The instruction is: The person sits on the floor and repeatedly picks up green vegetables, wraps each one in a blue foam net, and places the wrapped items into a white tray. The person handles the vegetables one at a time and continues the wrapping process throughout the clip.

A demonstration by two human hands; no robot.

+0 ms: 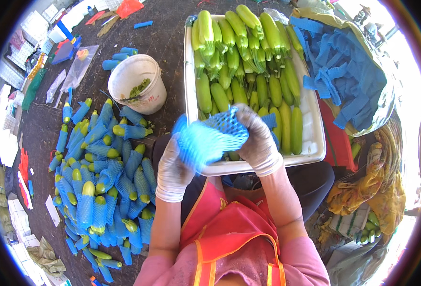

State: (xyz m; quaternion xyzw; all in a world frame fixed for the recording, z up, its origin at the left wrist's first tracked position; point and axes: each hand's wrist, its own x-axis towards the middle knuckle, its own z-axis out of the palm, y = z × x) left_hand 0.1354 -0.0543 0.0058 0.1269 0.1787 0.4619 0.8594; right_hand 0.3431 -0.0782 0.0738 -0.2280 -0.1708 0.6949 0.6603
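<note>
A blue foam net sleeve is stretched between my two gloved hands over the near edge of a white plastic crate. My left hand grips its blurred left end. The fingers of my right hand hold the right end, where the mesh is spread wide. Whether anything is inside the sleeve cannot be made out. Green zucchini fill the crate in stacked rows. Another blue sleeve lies on them, partly behind my right hand.
Left of me, zucchini in blue net sleeves are heaped on the dark floor. A white bucket with green scraps stands beyond the heap. At right, an open sack holds loose blue sleeves, near a red crate.
</note>
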